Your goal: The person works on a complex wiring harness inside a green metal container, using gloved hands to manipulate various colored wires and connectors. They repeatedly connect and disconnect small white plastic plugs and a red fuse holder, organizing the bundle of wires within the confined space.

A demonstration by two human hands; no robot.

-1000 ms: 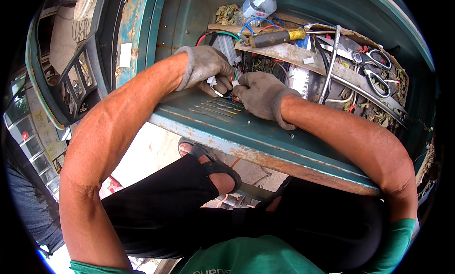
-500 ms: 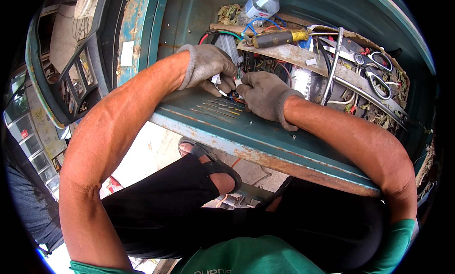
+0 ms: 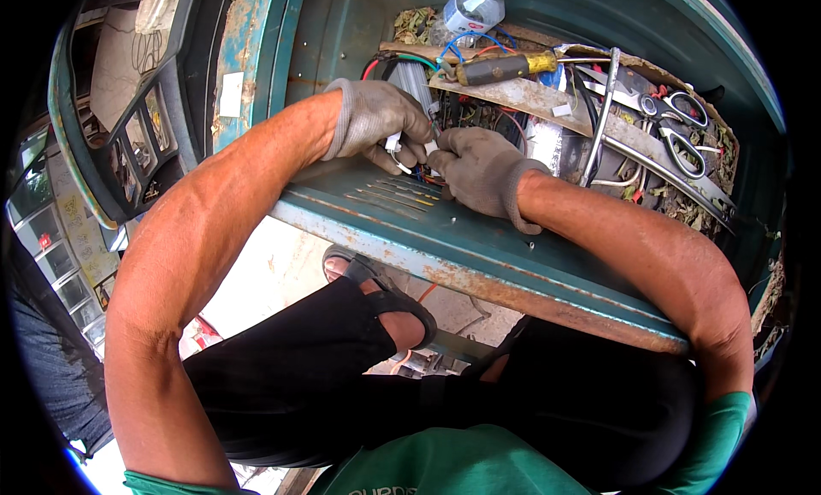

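Both my hands wear grey work gloves and meet over the teal metal compartment. Fingertips of my left hand are pinched together around a small white wire connector. From the other side, my right hand closes its thumb and fingers on the same connector. A second white plug on a white lead hangs below the left fingers. Thin coloured wires run beneath the fingertips, mostly hidden by the gloves. A finned metal box lies just beyond my left hand.
A yellow-and-black screwdriver lies on a rusty metal strip behind the hands. Scissors, a bent metal rod and dry leaves fill the right side. A plastic bottle stands at the back. The compartment's rusty front rim crosses above my legs.
The fingers have shifted slightly around the connector, and the coloured wires beside it show less. The hanging white plug has moved a little. Both arms stay nearly in place.
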